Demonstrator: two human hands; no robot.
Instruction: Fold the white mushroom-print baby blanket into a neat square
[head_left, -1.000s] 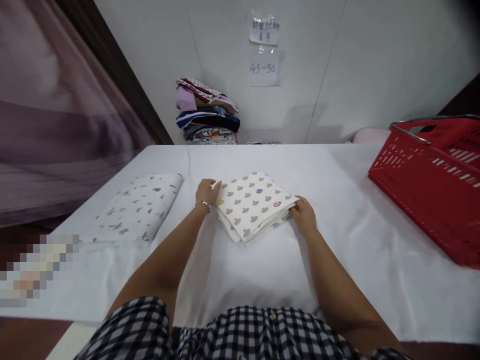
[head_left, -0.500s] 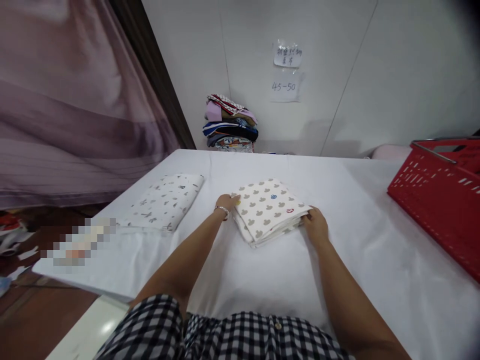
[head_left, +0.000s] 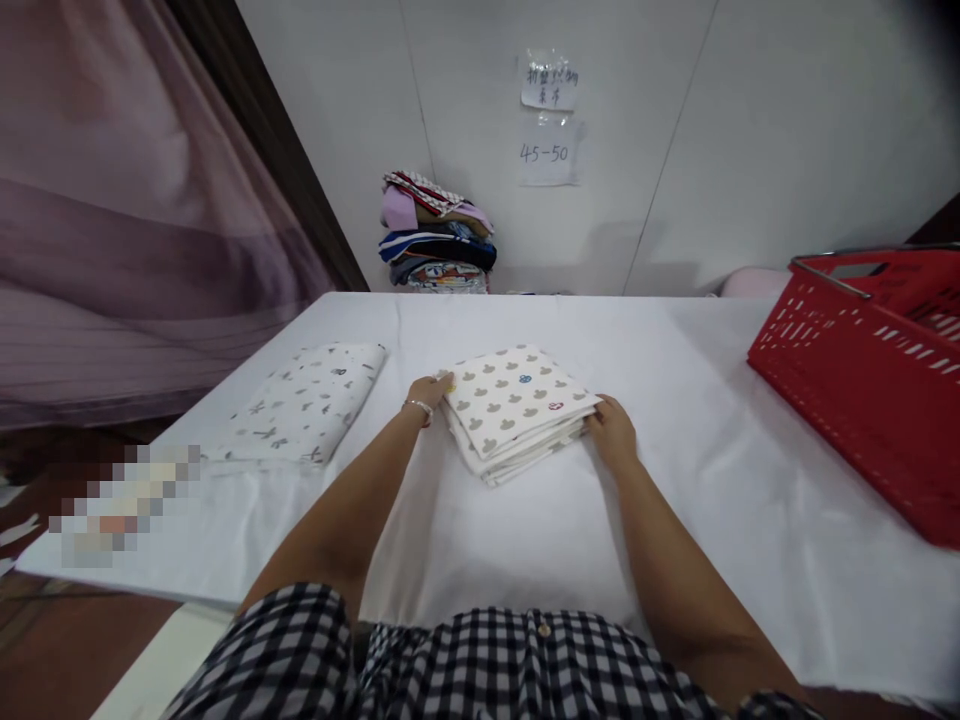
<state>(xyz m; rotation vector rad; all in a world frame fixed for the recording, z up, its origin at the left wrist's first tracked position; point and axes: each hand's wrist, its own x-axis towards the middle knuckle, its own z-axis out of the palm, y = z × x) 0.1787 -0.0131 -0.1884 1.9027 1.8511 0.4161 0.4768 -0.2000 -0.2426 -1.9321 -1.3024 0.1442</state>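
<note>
Change: since half a second ago our hands stay at the same two edges of the folded cloth, and nothing on the table has shifted against anything else; only our view has swung a little, so the basket and the wall notes sit differently in the picture.
Shirt: at the bottom of the view we see our own black-and-white checked shirt (head_left: 480,665), both bare forearms reaching out from it.
Right hand: our right hand (head_left: 611,432) rests against the right-hand edge of the folded cloth, fingers curled onto the stacked layers; whether they pinch the layers or only press on them we cannot tell.
Left hand: our left hand (head_left: 429,392), a thin bracelet at the wrist, touches the left far corner of the same cloth, fingers bent against its edge; a real grip we cannot confirm.
Folded cloth: the folded cloth (head_left: 517,405), white with grey mouse-head shapes and a few coloured ones, lies flat between our hands near the middle of the table (head_left: 525,540), which has a white cover.
Second cloth: another folded cloth (head_left: 304,405), white with small grey marks, lies to the left, well apart.
Basket: a red basket (head_left: 862,370) stands at the right side of the table.
Far wall: a pile of folded clothes (head_left: 435,232) sits beyond the table's far edge, with two paper notes (head_left: 549,120) on the wall above.
</note>
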